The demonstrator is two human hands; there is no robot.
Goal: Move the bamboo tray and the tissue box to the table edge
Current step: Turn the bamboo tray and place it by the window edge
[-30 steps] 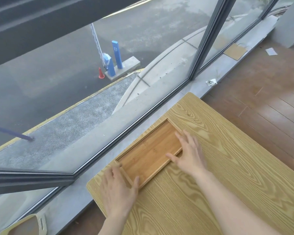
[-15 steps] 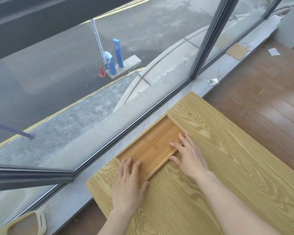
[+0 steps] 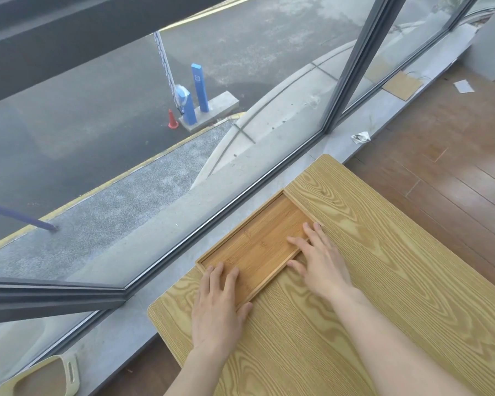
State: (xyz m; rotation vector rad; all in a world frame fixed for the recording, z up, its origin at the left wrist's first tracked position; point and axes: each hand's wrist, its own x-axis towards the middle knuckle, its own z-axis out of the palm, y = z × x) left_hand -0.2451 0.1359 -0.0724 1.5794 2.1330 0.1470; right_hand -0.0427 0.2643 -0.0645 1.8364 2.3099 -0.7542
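Shallow rectangular bamboo tray (image 3: pixel 257 241) lies flat along window-side edge of light wood-grain table (image 3: pixel 383 281), its far long rim at that edge. Your left hand (image 3: pixel 216 305) flat, fingers spread, fingertips inside tray at near-left corner, thumb on tabletop. Your right hand (image 3: pixel 317 260) flat and spread, fingers over tray's near rim, palm on table. Neither hand gripping. Tissue box not in sight.

text: none legible | blue post (image 3: pixel 199 86) outside: small mark, too small to read
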